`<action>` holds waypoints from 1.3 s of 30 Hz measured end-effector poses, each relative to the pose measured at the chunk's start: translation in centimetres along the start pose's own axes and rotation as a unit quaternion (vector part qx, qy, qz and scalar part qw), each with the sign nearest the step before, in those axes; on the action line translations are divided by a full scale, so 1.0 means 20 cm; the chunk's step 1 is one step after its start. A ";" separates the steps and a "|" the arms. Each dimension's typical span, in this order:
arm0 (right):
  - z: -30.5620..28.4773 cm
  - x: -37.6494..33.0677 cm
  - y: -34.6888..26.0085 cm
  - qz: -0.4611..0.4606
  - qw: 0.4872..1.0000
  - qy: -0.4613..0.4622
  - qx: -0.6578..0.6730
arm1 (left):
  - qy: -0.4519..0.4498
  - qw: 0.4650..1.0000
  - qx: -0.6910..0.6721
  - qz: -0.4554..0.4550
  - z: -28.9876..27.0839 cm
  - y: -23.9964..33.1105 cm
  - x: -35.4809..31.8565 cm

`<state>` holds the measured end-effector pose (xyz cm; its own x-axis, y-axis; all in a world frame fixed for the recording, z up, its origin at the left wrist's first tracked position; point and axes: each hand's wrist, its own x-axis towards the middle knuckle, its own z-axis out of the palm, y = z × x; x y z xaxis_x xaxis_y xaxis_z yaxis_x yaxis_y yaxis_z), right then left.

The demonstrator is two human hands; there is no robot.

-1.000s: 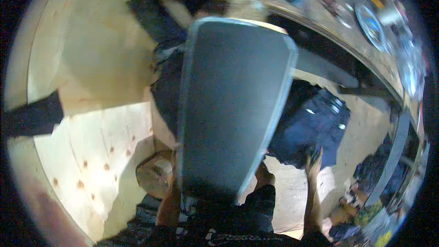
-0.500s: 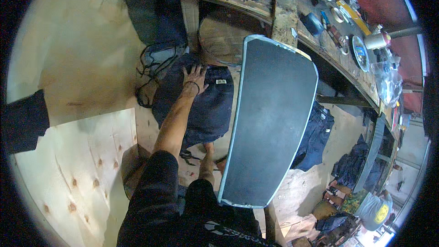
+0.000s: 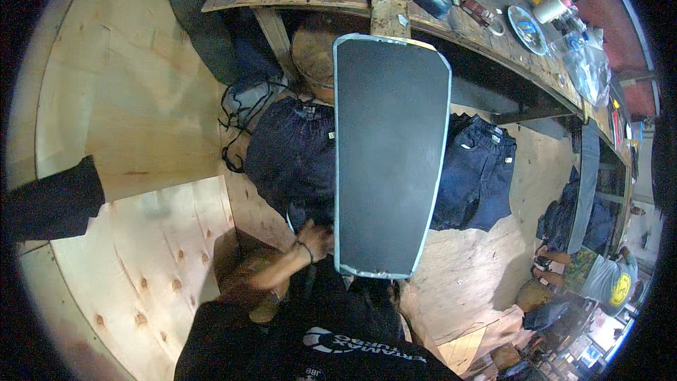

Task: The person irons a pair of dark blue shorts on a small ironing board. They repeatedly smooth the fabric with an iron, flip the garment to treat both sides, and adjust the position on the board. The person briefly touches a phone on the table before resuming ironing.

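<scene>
My left hand, smeared by motion, is at the lower hem of dark denim shorts, close to the left edge of a long dark board with pale edging. Whether its fingers hold anything cannot be made out. The board covers the right part of these shorts, whose elastic waist faces away from me. My right hand does not show. On the board's other side lies a second pair of dark denim shorts, partly hidden by it.
A worn wooden workbench runs along the far side, with tape rolls, a dish and a thread cone. Plywood panels stand at left. A corded grey bag lies beyond the shorts. Another person sits far right.
My left hand has left the waist of the left shorts and come back toward me to their hem. The view has shifted, showing more of the right shorts.
</scene>
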<state>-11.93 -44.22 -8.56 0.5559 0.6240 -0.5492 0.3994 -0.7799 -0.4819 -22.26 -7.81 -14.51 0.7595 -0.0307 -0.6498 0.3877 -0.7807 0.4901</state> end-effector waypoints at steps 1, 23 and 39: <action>-0.05 0.00 -0.10 -0.068 0.997 0.024 0.005 | 0.097 0.995 -0.006 0.038 0.08 0.10 -0.10; -0.40 0.17 -0.19 -0.135 0.920 -0.169 -0.328 | 0.024 0.992 0.113 0.059 -0.01 0.68 -0.49; -1.01 0.69 -0.53 -0.196 0.945 0.262 0.030 | 0.545 0.816 0.188 0.040 -1.04 0.35 -0.18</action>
<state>6.21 -28.37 2.85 0.6650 0.7421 0.0844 0.6158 -0.4809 -0.6241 -11.39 -0.17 3.47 0.8676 0.3227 0.3783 0.2823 -0.9460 0.1596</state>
